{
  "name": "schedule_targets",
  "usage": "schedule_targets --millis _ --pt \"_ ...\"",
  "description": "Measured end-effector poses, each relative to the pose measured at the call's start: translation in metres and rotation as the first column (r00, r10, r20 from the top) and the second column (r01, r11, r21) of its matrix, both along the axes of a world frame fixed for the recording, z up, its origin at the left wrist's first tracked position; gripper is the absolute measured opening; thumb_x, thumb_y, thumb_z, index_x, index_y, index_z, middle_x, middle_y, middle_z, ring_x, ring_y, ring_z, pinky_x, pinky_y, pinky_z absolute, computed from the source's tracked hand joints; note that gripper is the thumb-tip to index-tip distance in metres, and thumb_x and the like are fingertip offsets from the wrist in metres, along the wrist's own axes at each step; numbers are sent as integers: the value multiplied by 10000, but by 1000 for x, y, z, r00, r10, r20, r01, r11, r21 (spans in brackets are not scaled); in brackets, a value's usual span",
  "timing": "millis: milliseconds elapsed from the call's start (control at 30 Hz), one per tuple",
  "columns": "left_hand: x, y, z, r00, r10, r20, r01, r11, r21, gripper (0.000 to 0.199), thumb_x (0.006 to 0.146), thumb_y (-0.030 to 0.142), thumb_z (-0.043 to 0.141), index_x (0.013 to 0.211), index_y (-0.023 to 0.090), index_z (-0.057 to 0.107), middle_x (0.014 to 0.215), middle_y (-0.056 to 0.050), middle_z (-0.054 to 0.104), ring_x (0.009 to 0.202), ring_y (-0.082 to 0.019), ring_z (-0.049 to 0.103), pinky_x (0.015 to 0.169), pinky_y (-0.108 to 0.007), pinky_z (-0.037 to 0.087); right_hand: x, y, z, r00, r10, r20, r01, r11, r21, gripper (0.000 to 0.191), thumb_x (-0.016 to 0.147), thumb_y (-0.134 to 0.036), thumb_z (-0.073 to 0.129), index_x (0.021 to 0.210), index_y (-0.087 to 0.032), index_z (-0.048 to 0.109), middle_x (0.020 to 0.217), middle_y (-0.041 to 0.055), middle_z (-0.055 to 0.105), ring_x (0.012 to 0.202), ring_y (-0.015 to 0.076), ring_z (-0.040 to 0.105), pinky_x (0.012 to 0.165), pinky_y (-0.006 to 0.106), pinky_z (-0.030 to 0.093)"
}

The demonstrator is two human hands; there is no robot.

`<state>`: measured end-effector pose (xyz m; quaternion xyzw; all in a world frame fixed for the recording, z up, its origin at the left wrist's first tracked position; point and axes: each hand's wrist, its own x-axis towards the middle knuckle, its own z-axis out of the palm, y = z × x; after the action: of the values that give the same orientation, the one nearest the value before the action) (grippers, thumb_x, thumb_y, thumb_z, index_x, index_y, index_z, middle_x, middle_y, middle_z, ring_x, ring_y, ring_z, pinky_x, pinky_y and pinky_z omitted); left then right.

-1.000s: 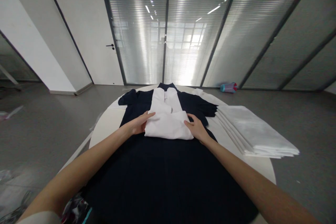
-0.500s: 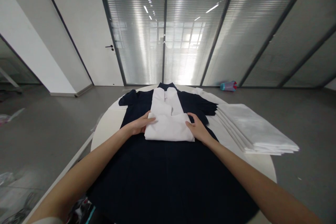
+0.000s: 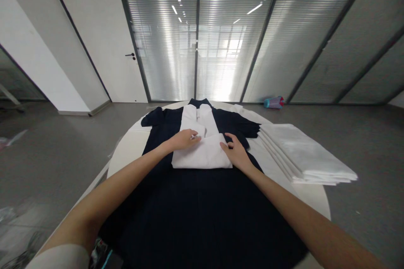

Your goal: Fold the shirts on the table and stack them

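A folded white garment [image 3: 202,157] lies on a dark navy garment [image 3: 202,206] spread over the round table. Over the white garment's upper left part is my left hand [image 3: 186,139], its fingers curled toward the middle; whether they pinch cloth is hard to see. My right hand [image 3: 236,151] is at the white garment's right edge, thumb and forefinger apart, with the thumb on the cloth. The navy collar and short sleeves show at the far side.
A stack of folded white cloth [image 3: 309,151] overhangs the right side of the round white table [image 3: 126,151]. A blue and red bundle [image 3: 274,102] lies on the floor by the glass wall. Clear plastic lies on the floor at left.
My left hand has moved right and slightly up, from the white garment's left edge onto its upper part. My right hand has stayed nearly in place.
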<state>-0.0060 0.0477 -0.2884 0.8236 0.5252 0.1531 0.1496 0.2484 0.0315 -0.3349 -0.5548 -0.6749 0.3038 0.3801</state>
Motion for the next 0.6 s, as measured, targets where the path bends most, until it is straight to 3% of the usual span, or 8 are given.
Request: schedule_targets --millis 133,233,367,500,600 --pt "31 -14 -13 995 -28 -99 34 997 63 557 973 583 410 1226 156 661 1209 -169 657 1087 -340 621 924 -451 472 -1 5 -1 999 10 -31 -8 998 61 561 837 -361 575 1363 -200 466 731 -26 608 685 204 617 729 357 512" --pt "36 -26 -25 996 1 -87 12 988 156 608 969 606 420 1388 183 543 1324 -165 590 1204 -369 545 988 -517 427 -2 7 -3 1000 -22 8 21 994 105 478 836 -285 541 1309 -217 522 753 -14 599 702 201 610 740 350 504" --pt "27 -28 -35 999 -38 -1 38 977 210 696 940 556 541 1501 170 400 1296 -146 619 1193 -322 550 1042 -483 406 -5 6 0 991 -45 126 31 993 110 453 827 -201 530 1279 -215 557 755 -7 612 670 193 594 758 347 484" --pt "22 -23 -35 991 -121 61 106 974 198 697 921 485 615 1502 168 398 1254 -133 647 1151 -291 587 1029 -429 438 -5 5 8 985 -51 165 40 997 68 443 841 -196 557 1283 -211 550 735 -18 623 648 185 600 736 327 484" --pt "19 -27 -30 984 -154 89 127 958 255 621 946 448 586 1488 198 415 1375 -137 569 1273 -284 523 1089 -420 393 1 2 13 983 -63 170 60 998 25 477 868 -271 610 1330 -205 512 764 -9 662 726 195 653 771 318 496"
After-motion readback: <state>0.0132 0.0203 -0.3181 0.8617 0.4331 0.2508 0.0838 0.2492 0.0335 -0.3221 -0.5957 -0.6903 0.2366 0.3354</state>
